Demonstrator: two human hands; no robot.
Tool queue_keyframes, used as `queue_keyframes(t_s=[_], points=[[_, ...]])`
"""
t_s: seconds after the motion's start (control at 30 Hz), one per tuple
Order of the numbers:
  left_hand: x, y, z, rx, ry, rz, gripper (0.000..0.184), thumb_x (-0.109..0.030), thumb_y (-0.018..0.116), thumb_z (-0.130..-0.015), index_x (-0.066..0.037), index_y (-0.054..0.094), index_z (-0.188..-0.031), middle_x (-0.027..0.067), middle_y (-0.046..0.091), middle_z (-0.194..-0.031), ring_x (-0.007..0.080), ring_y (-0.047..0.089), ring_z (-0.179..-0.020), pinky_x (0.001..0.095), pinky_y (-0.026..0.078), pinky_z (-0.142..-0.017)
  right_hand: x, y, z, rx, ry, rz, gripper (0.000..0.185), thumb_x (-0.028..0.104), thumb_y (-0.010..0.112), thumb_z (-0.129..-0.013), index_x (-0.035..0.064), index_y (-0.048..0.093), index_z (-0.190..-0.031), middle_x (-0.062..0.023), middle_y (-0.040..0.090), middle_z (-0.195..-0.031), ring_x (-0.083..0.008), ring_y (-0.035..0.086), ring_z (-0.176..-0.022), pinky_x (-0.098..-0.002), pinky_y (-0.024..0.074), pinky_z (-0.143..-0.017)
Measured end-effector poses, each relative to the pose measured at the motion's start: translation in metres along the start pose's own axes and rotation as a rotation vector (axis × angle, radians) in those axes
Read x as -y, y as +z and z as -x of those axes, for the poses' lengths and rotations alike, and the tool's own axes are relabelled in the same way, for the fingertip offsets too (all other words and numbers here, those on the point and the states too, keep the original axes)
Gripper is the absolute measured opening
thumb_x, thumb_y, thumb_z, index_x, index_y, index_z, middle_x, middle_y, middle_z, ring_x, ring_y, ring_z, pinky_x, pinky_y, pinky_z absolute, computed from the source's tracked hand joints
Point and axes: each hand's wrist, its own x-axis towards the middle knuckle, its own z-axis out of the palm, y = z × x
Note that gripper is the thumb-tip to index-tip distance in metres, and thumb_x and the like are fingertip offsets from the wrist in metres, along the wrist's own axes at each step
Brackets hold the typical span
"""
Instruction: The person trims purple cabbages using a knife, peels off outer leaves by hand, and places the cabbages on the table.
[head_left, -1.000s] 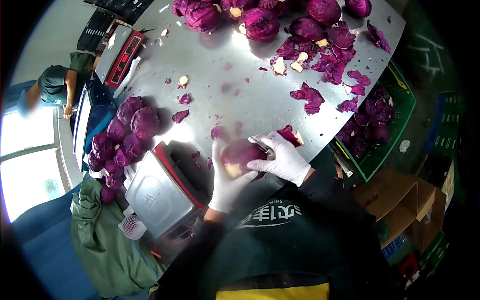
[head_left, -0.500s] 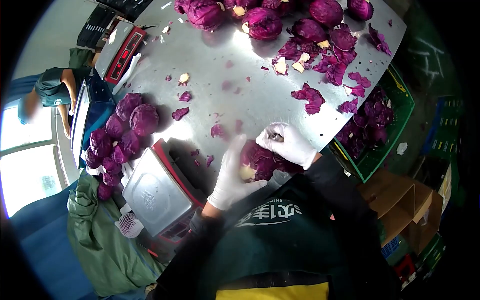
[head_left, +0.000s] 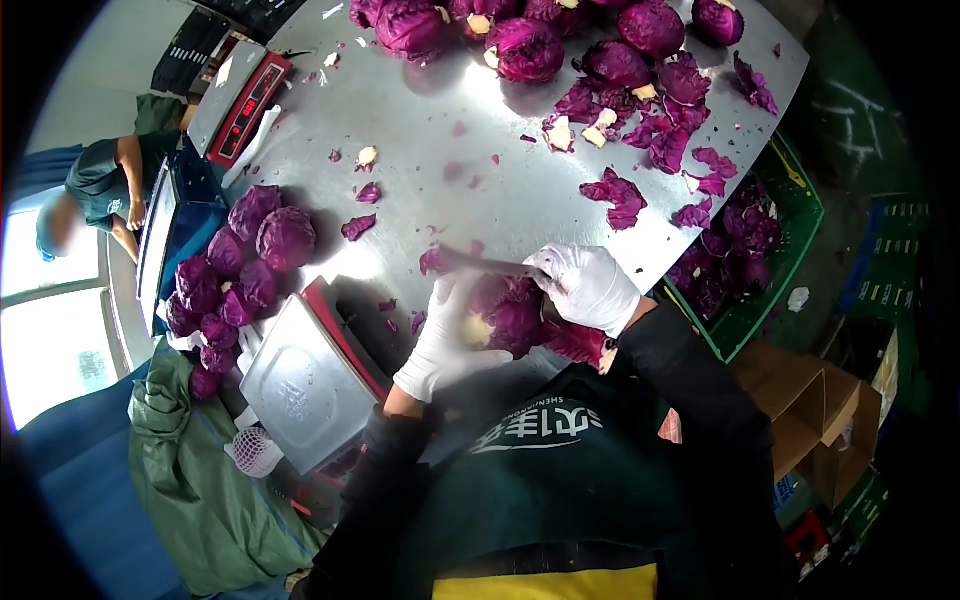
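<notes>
A red cabbage (head_left: 508, 318) with a pale cut stem end lies at the table's near edge. Cupped around its left side, my left hand (head_left: 445, 335) in a white glove steadies it. My gloved right hand (head_left: 590, 285) grips a knife (head_left: 495, 265), whose blade points left above the cabbage. Under that same hand, a loose purple leaf (head_left: 575, 342) hangs beside the cabbage's right side. The knife's handle is mostly hidden in my fingers.
Whole cabbages (head_left: 525, 50) and trimmed leaves (head_left: 665, 135) lie at the far side of the metal table (head_left: 420, 150). More cabbages (head_left: 285, 238) sit left, near a scale (head_left: 310, 385). A green crate (head_left: 775, 310) holds leaves on the right. Another person (head_left: 110, 190) stands far left.
The knife blade has swung into view, pointing left over the cabbage. A leaf now hangs apart at the cabbage's right. My left hand has shifted slightly left.
</notes>
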Motion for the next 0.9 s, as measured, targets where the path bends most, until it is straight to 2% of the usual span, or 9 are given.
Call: queue_keyframes(t_s=[0.13,0.27,0.3,0.47,0.57,0.6,0.7,0.77,0.9], points=[[0.002,-0.006,0.001,0.011,0.066,0.032,0.109,-0.008,0.087,-0.059,-0.007,0.031,-0.152,0.0151,0.038,-0.149,0.0301,0.036,-0.139,0.039,0.028,-0.116,0.001,0.008,0.002,-0.026,0.464,-0.152,0.014,0.01,0.062,-0.089,0.0047,0.066,-0.102,-0.0139,0.065,-0.071,-0.026,0.065,-0.058,-0.0337,0.0514,-0.057],[0.003,-0.009,0.011,0.02,0.055,0.062,0.107,-0.004,0.084,-0.059,-0.005,0.03,-0.152,0.0143,0.038,-0.15,0.0282,0.035,-0.141,0.0382,0.026,-0.117,-0.05,0.02,0.018,-0.144,0.755,-0.259,0.011,0.008,0.062,-0.092,0.0022,0.065,-0.101,-0.0034,0.067,-0.079,-0.0115,0.062,-0.067,-0.0264,0.0494,-0.064],[0.003,-0.008,0.014,0.012,0.052,0.085,0.107,-0.004,0.084,-0.059,-0.005,0.03,-0.152,0.0143,0.038,-0.15,0.0282,0.035,-0.141,0.0382,0.026,-0.117,-0.063,0.028,0.029,-0.099,0.804,-0.18,0.016,0.014,0.062,-0.089,0.0041,0.067,-0.101,-0.0149,0.069,-0.083,-0.0272,0.069,-0.074,-0.0364,0.0539,-0.07],[0.008,0.003,0.024,-0.039,0.056,0.064,0.113,-0.009,0.085,-0.063,-0.004,0.018,-0.154,0.0189,0.031,-0.151,0.0303,0.032,-0.142,0.0378,0.026,-0.117,-0.006,0.003,0.019,-0.161,0.747,-0.376,0.023,0.017,0.066,-0.086,0.0051,0.067,-0.106,-0.0128,0.067,-0.102,-0.0268,0.068,-0.077,-0.0338,0.0542,-0.072],[-0.007,0.019,0.025,-0.194,0.042,-0.109,0.114,-0.013,0.088,-0.064,-0.003,0.018,-0.154,0.0207,0.034,-0.147,0.0304,0.035,-0.138,0.0384,0.027,-0.116,0.02,0.007,0.014,-0.236,0.311,-0.142,0.032,0.014,0.069,-0.083,0.0079,0.066,-0.114,-0.0078,0.061,-0.112,-0.0244,0.065,-0.088,-0.0315,0.0543,-0.074],[-0.013,0.02,0.023,-0.225,0.039,-0.186,0.113,-0.015,0.089,-0.065,-0.003,0.02,-0.153,0.0203,0.036,-0.145,0.0291,0.039,-0.134,0.0392,0.032,-0.114,0.031,0.004,0.012,-0.167,0.351,-0.244,0.034,0.012,0.07,-0.083,0.0088,0.066,-0.116,-0.0073,0.061,-0.111,-0.0243,0.065,-0.09,-0.0315,0.0543,-0.075],[0.004,0.029,0.023,-0.281,-0.012,0.076,0.11,-0.014,0.09,-0.065,-0.002,0.023,-0.151,0.0179,0.038,-0.144,0.0268,0.042,-0.132,0.0399,0.036,-0.111,0.041,0.011,0.017,-0.069,0.424,-0.456,0.036,0.011,0.069,-0.086,0.012,0.066,-0.122,-0.0058,0.061,-0.114,-0.02,0.066,-0.086,-0.0293,0.0535,-0.077],[0.0,0.028,0.022,-0.317,-0.062,0.392,0.107,-0.01,0.09,-0.064,-0.004,0.027,-0.15,0.0157,0.043,-0.142,0.0252,0.045,-0.131,0.0399,0.039,-0.109,0.031,0.026,0.024,0.066,0.698,-0.617,0.035,0.012,0.067,-0.089,0.0102,0.065,-0.124,-0.0047,0.064,-0.114,-0.0145,0.066,-0.087,-0.0265,0.0525,-0.078],[0.007,0.018,0.026,-0.299,-0.098,1.0,0.096,-0.004,0.08,-0.07,-0.008,0.028,-0.15,0.014,0.042,-0.144,0.0288,0.044,-0.133,0.0438,0.04,-0.109,0.008,0.045,0.035,0.003,0.775,-0.744,0.038,0.014,0.065,-0.092,0.0067,0.061,-0.129,-0.0049,0.068,-0.111,-0.0103,0.064,-0.089,-0.0239,0.0508,-0.081]])
